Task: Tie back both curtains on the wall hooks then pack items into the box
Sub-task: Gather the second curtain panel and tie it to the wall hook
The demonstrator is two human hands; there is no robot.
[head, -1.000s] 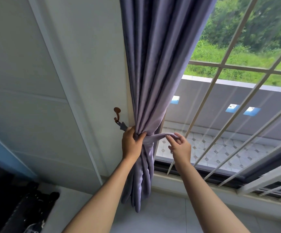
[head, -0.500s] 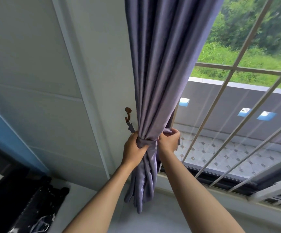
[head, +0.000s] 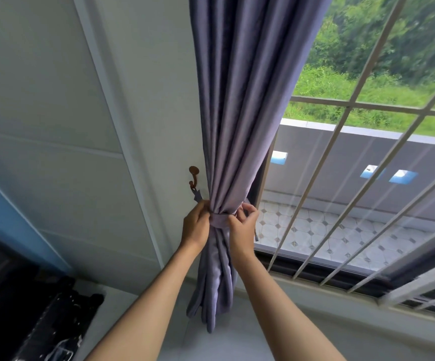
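Head view, one entry. We log a purple curtain [head: 237, 113] gathered into a bunch, hanging from 12 o'clock down to centre frame, its loose tail falling toward 6 o'clock. We note a matching tie-back band [head: 219, 220] wrapped around the bunch at its narrowest part. Our left hand [head: 195, 226], at the band's 9 o'clock, curls its fingers onto the band and bunched cloth. Our right hand [head: 242, 225], at its 3 o'clock, pinches the band's other end with bent fingers. A brown wall hook [head: 193, 177] sits on the white wall [head: 159, 126] at 11 o'clock of the left hand, a strip of band reaching up to it. Window bars [head: 341, 165] fill 3 o'clock; dark luggage [head: 42, 321] lies at 8 o'clock.
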